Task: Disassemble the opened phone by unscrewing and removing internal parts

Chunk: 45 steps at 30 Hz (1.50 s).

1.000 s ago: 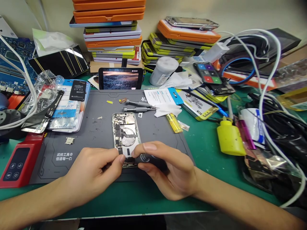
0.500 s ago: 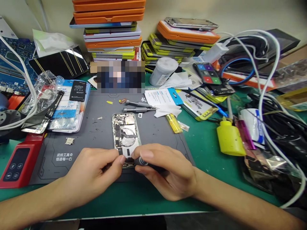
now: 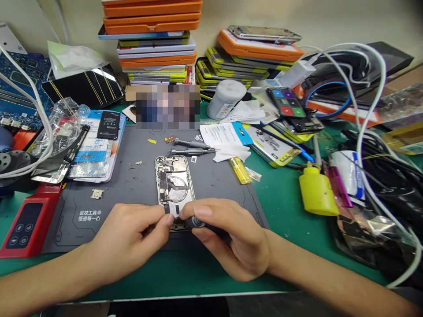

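Note:
An opened phone lies on the grey mat, its inner parts and a round coil-like plate showing. My left hand is closed at the phone's lower left edge, thumb and forefinger pinching there. Over the phone's bottom end, my right hand is curled round a dark screwdriver, whose grey round end shows between thumb and fingers. Its tip is hidden. Two more screwdrivers lie beyond the phone, near a small white-framed tray piece. Left of the phone are a small metal bracket and a tiny metal part.
Stacked orange and yellow cases rise at the back. A red device with buttons stands at the left, near a phone battery on packaging. To the right are a yellow bottle and tangled cables.
The right thumb has dropped slightly away from the forefinger around the screwdriver. The left hand keeps its place at the phone, and the view has shifted very slightly.

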Available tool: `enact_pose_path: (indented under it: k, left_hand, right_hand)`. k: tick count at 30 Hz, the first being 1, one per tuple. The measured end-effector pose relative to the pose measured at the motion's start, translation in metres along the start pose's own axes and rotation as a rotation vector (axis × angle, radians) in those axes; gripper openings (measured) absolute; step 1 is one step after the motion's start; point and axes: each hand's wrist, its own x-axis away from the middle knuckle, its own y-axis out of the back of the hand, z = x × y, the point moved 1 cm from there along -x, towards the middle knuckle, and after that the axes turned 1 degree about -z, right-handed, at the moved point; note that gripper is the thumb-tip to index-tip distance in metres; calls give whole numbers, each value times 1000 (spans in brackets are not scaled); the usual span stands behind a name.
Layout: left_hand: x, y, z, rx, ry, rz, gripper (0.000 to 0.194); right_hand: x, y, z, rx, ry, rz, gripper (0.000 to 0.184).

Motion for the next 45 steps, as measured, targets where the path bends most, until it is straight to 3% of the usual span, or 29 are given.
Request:
enact_pose_path:
  k: [12, 22, 31, 38, 45]
  left_hand:
    - [-2, 2, -3, 5, -15, -8, 41]
    - [2, 1, -1, -8, -30, 1, 42]
    - [-1, 1, -1, -26, -39, -4, 41]
    - [1, 1, -1, -27, -44, -3, 40]
    - [-1, 1, -3, -25, -39, -15, 41]
  right_hand:
    - [-1, 2, -1, 159, 113, 59, 31]
    - [-9, 14, 5, 176, 74, 83, 36]
    - [-10, 13, 6, 198, 95, 39, 23]
    - [-9, 13, 6, 144, 71, -27, 29]
    - [-9, 13, 6, 141, 53, -13, 44]
